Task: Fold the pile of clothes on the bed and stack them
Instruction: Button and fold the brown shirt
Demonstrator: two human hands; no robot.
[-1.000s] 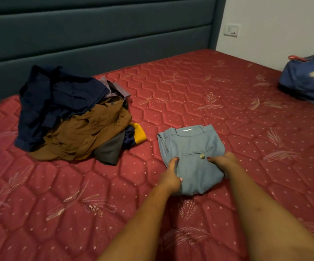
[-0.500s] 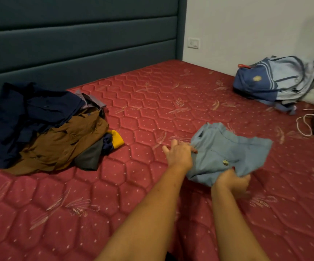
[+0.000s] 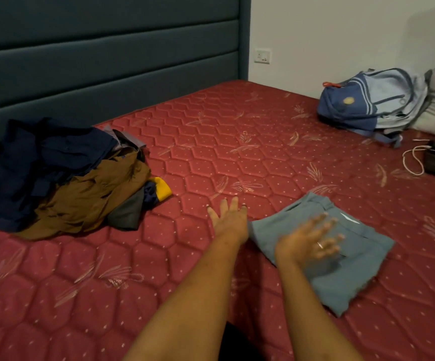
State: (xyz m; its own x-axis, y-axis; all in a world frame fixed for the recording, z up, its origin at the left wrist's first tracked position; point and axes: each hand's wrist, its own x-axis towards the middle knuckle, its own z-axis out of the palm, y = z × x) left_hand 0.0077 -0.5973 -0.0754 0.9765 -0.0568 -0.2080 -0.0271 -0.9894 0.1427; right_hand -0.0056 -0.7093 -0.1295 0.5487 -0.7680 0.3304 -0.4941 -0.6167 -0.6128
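1. A pile of unfolded clothes is lying on the left part of a red quilted bed, well apart from both hands. A navy garment and a brown garment are showing on top.
2. The left hand is hovering over bare mattress, its fingers straight, spread and holding nothing, pointing away from the person.
3. The pile is lying to the left of those fingers and slightly farther away, sprawling mostly left to right (its near right corner, with a yellow scrap, is reaching closest to the hand).
4. The left hand is sitting nearer the pile than the right, so it looks best placed for picking up the next garment.
5. The right hand, motion-blurred, is hanging over a folded blue-grey garment, fingers open and gripping nothing. Whether it is touching the cloth cannot be told.
6. That folded garment is resting flat on the bed, just right of the left hand, seemingly starting the stack.
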